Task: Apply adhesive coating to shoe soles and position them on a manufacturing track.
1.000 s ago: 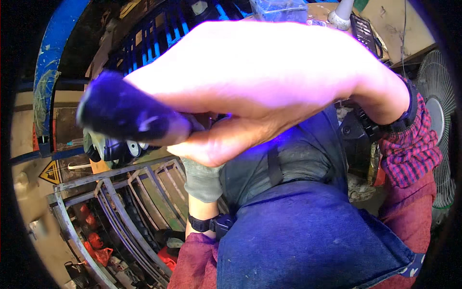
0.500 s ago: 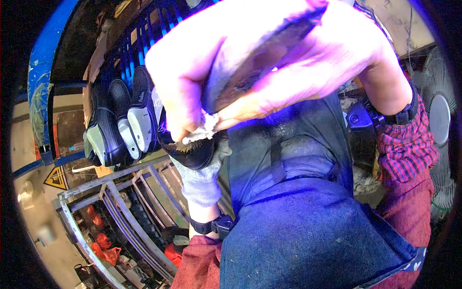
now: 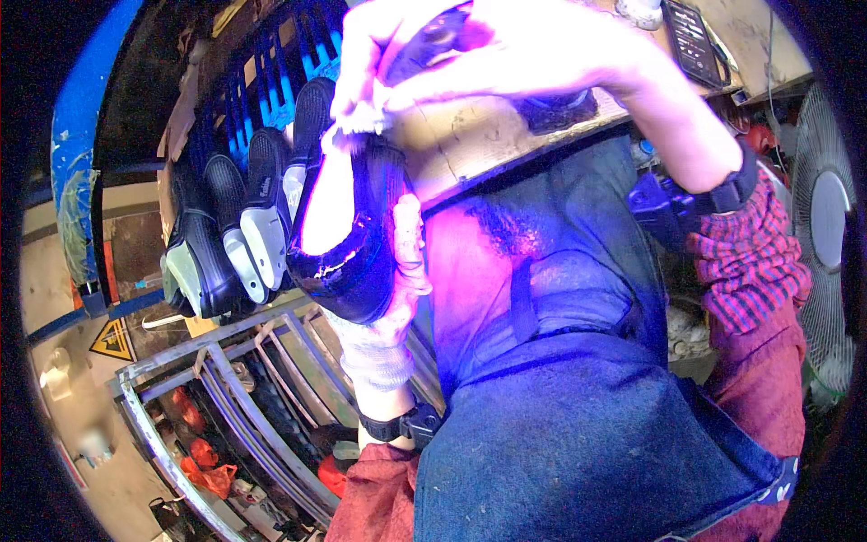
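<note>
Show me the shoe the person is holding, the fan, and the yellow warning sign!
Black shoe (image 3: 357, 262): head view, on its dark side.
Fan (image 3: 831, 226): head view, on the round grille.
Yellow warning sign (image 3: 113, 341): head view, on the triangle.

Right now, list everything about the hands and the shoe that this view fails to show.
Head view only:
- The right hand is blown out pink and cut by the top edge; the dark thing it grips cannot be identified.
- The left hand sits mostly behind the dark shoe, fingers hidden.
- The white scrap at the shoe's top is too washed out to name.
- The shoe's inside is overexposed.
</note>
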A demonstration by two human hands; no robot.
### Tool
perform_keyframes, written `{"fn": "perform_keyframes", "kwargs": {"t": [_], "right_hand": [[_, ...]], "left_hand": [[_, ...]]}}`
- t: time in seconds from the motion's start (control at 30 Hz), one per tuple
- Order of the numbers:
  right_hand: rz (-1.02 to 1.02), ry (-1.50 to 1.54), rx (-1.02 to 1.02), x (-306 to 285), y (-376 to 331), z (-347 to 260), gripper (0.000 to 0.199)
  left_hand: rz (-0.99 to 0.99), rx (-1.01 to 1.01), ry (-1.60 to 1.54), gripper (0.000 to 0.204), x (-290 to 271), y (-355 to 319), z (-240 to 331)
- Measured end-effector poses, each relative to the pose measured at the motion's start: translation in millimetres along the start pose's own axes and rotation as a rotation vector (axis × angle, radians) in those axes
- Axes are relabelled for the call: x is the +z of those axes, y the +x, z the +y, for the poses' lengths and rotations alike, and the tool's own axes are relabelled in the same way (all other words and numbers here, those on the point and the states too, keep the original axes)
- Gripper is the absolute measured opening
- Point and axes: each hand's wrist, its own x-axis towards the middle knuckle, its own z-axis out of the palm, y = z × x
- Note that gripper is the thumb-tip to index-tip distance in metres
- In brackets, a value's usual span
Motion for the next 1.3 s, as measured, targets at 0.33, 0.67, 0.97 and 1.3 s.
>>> {"fn": "perform_keyframes", "kwargs": {"t": [0.33, 0.67, 0.97, 1.3], "right_hand": [[0.737, -0.126, 0.147, -11, -55, 19, 0.018], [0.898, 0.034, 0.377, -15, -89, 18, 0.011], [0.813, 0.015, 0.387, -18, -86, 21, 0.01], [0.514, -0.802, 0.433, -24, -79, 28, 0.012]], "left_hand": [[-0.344, -0.09, -0.492, 0.046, -14, 86, 85], [0.3, 0.326, 1.211, 0.072, -53, 354, 85], [0.234, -0.079, 1.332, 0.07, -67, 382, 45], [-0.156, -0.094, 1.786, 0.103, -38, 143, 82]]}}
